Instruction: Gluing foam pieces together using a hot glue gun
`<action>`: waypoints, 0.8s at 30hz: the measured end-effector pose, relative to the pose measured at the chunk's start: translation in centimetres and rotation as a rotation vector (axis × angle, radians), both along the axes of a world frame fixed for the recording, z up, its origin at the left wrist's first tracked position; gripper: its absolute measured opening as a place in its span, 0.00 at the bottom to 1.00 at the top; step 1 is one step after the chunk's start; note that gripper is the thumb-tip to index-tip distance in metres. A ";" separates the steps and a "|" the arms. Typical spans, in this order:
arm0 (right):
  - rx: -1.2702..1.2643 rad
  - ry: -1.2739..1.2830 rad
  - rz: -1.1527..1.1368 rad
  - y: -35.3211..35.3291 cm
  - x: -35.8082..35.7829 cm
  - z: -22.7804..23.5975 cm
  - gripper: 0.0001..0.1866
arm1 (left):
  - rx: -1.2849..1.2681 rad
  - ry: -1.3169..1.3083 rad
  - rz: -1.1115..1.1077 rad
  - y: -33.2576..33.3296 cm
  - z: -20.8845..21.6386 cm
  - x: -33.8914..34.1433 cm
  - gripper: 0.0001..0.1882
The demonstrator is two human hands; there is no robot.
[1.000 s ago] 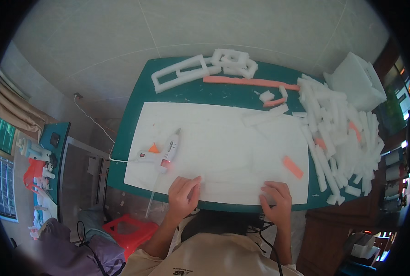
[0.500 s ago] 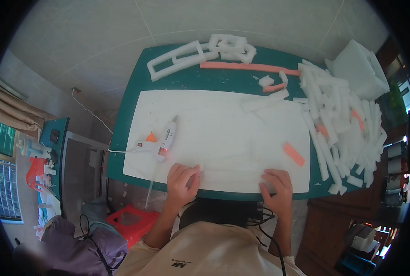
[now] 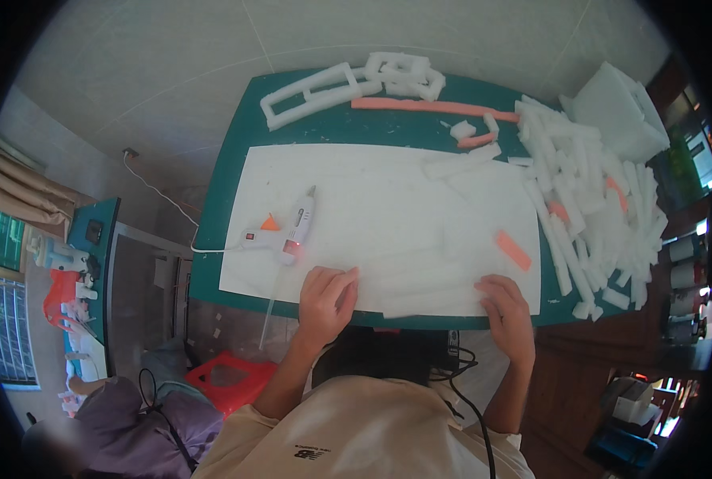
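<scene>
While our curled left hand (image 3: 326, 302) and right hand (image 3: 509, 318) flank a white strip (image 3: 432, 303), we cannot tell whether either pinches it.

I am working in what looks like a home doubling as a craft workshop: left of the worktop (image 3: 324, 134), a curtain (image 3: 28, 180) is hanging by a barred window (image 3: 6, 323); on the worktop, a glue gun (image 3: 295, 227) and foam strips (image 3: 567, 188) are lying.
</scene>
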State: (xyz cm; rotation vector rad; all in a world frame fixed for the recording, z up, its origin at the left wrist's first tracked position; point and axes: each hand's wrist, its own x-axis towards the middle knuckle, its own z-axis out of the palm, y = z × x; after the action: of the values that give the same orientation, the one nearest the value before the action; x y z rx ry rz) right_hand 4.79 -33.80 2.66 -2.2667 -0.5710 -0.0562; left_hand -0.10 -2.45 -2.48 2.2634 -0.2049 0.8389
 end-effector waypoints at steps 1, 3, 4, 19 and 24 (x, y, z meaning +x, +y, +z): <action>-0.004 -0.003 0.013 -0.1 -0.2 0.0 0.16 | -0.002 0.014 -0.013 0.0 0.0 -0.1 0.12; -0.009 -0.011 0.035 -0.2 0.0 0.0 0.16 | 0.012 0.044 0.010 0.0 0.5 -0.3 0.12; 0.002 0.007 0.040 -0.2 0.0 0.0 0.16 | 0.030 0.085 0.025 0.1 0.8 -0.6 0.13; 0.108 0.036 0.021 -0.7 1.5 -1.9 0.13 | -0.057 0.129 0.107 0.1 2.7 -0.4 0.09; 0.129 0.047 0.003 -0.7 1.5 -2.2 0.13 | 0.019 0.130 0.072 0.4 2.8 0.3 0.08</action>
State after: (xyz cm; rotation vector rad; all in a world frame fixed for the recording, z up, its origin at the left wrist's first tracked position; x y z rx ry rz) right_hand 6.28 -34.48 0.51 -2.1366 -0.5304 -0.0368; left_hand 0.21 -2.02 0.27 2.3456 -0.0717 0.7255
